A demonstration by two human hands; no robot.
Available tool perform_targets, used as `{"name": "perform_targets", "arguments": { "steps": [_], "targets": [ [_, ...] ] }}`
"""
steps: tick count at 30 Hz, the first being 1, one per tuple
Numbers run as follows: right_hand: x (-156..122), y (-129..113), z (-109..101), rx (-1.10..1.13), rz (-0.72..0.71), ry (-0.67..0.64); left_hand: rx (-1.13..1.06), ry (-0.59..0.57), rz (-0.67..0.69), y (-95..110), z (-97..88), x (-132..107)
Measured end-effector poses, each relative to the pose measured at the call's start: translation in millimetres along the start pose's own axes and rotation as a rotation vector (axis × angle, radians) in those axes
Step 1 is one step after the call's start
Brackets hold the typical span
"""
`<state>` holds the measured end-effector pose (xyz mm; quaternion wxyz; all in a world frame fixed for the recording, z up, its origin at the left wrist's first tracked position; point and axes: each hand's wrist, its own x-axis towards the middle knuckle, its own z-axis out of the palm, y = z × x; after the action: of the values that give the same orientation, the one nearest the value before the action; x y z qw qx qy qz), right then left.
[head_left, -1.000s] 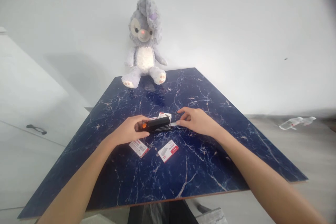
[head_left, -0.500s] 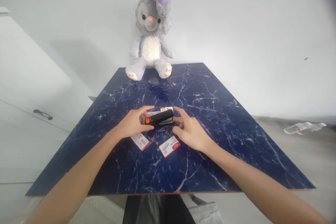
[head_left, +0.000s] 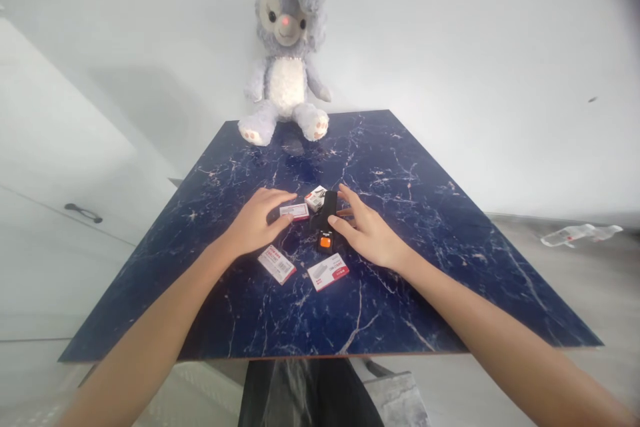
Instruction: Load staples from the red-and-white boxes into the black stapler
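A black stapler (head_left: 326,219) with an orange end lies on the dark blue marble table (head_left: 400,260), its orange end pointing toward me. My right hand (head_left: 369,235) is at its right side, with thumb and fingers curled against it. My left hand (head_left: 256,225) rests flat to the left, fingers stretched out and fingertips touching a small white-and-red staple box (head_left: 295,211). A second staple box (head_left: 315,197) sits just behind the stapler. Two others (head_left: 277,263) (head_left: 327,271) lie in front of my hands.
A grey plush rabbit (head_left: 286,53) sits at the table's far edge against the white wall. A white cabinet with a dark handle (head_left: 83,213) stands to the left. Clear plastic packaging (head_left: 580,234) lies on the floor to the right.
The stapler has turned from lying crosswise to pointing its orange end at me. My left hand let go of it and moved onto a staple box. My right hand came up against the stapler.
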<state>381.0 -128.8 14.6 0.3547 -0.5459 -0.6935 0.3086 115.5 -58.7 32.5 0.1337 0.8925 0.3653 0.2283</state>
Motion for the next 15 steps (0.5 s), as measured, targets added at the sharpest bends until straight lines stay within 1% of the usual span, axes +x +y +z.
{"name": "perform_targets", "arguments": {
  "steps": [2,4,7,9,11,13,15],
  "targets": [
    [-1,-2,-1,0.029,0.005,-0.037,0.029,-0.030,-0.005,-10,-1.4,1],
    [-1,-3,-2,0.055,0.004,-0.054,-0.027,-0.117,-0.011,-10,0.5,0],
    [0,-3,-3,0.088,-0.018,-0.065,-0.183,-0.256,-0.022,4,5.1,-2],
    [0,-2,-5,0.108,-0.033,-0.083,-0.221,-0.303,-0.011,15,7.7,-4],
    [1,0,-6,0.126,-0.044,-0.098,-0.169,-0.263,0.023,20,10.4,-4],
    [2,1,-6,0.142,-0.052,-0.103,-0.109,-0.210,0.067,20,13.5,-4],
    [2,2,-6,0.160,-0.065,-0.111,-0.100,-0.199,0.082,17,16.7,-4]
  ]
}}
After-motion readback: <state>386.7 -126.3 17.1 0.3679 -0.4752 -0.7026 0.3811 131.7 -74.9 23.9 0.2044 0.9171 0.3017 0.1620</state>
